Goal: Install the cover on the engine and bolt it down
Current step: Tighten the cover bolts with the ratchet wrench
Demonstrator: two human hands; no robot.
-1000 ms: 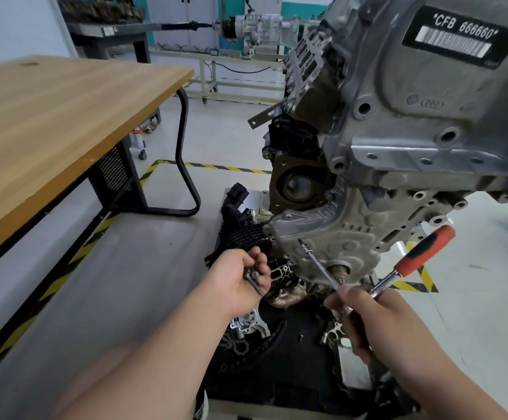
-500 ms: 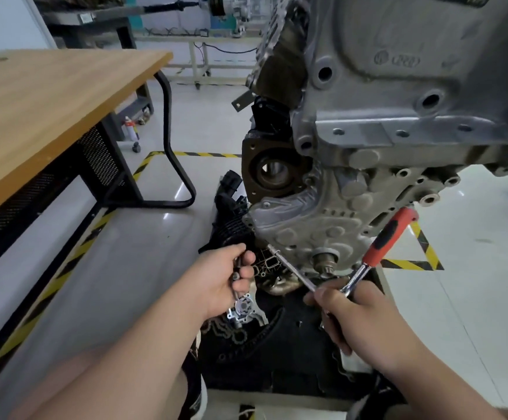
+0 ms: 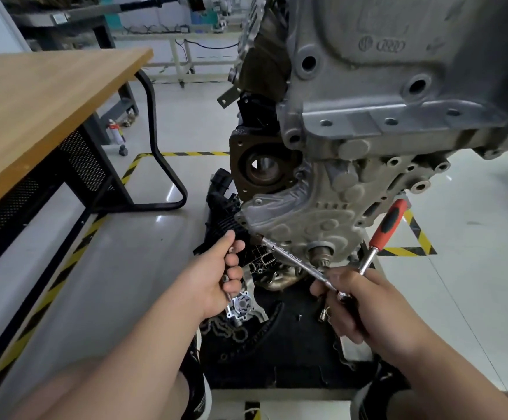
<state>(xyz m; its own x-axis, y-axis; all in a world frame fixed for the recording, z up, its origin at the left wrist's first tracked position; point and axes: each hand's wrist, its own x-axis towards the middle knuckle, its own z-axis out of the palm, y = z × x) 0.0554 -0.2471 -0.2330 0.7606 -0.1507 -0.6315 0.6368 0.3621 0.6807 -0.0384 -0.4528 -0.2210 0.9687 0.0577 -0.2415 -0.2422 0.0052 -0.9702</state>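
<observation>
The grey engine point(image 3: 383, 95) hangs in front of me, with the ribbed silver cover point(image 3: 301, 219) seated on its lower face. My right hand point(image 3: 358, 304) grips the head of a ratchet point(image 3: 387, 225) with a red and black handle. Its long steel extension point(image 3: 292, 256) runs up and left, and its tip sits at the cover's lower left edge. My left hand point(image 3: 216, 277) is curled round several small bolts point(image 3: 227, 283), just left of the cover's bottom corner.
A wooden workbench point(image 3: 43, 101) on a black frame stands to the left. Loose engine parts, a water pump point(image 3: 242, 307) and a chain lie on the black mat point(image 3: 271, 353) under the engine. Yellow and black tape marks the floor. A workshop bench stands at the back.
The view has dropped and closed in on the cover. The extension tip has moved left to the cover's lower left edge, and my left hand has shifted slightly with the bolts.
</observation>
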